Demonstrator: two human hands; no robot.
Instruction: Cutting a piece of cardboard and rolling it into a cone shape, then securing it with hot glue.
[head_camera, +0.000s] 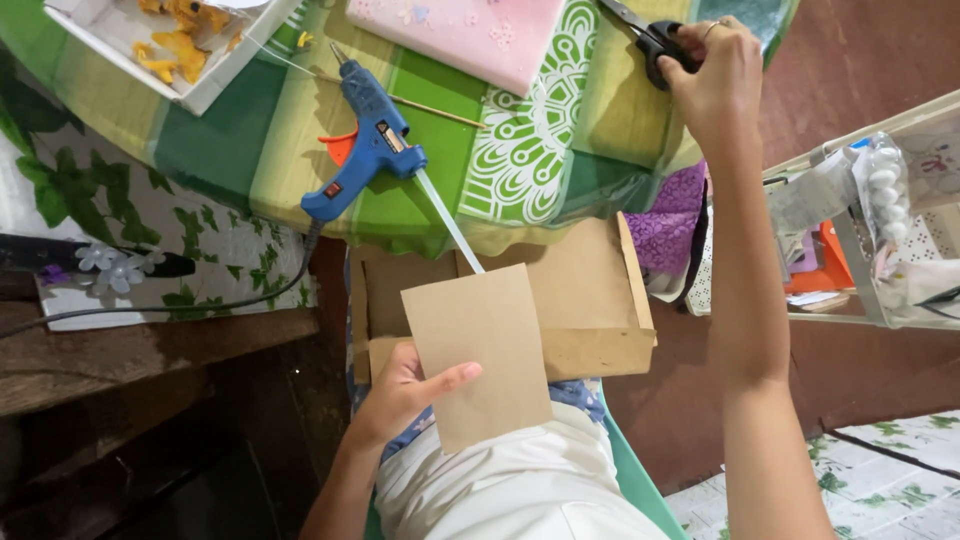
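Observation:
My left hand (400, 395) holds a brown cardboard rectangle (480, 350) over my lap, thumb across its lower face. Behind it a shallow open cardboard box (590, 300) rests on my lap against the table edge. My right hand (708, 75) reaches out onto the green patterned tablecloth (520, 150) and grips the handles of black scissors (648, 40). A blue glue gun (368, 145) with an orange trigger and a clear glue stick lies on the table near its edge.
A pink sheet (465, 35) lies at the table's far side. A white box (170, 45) with yellow bits sits far left. A thin wooden stick (440, 110) lies beside the gun. A rack (870, 230) with supplies stands right.

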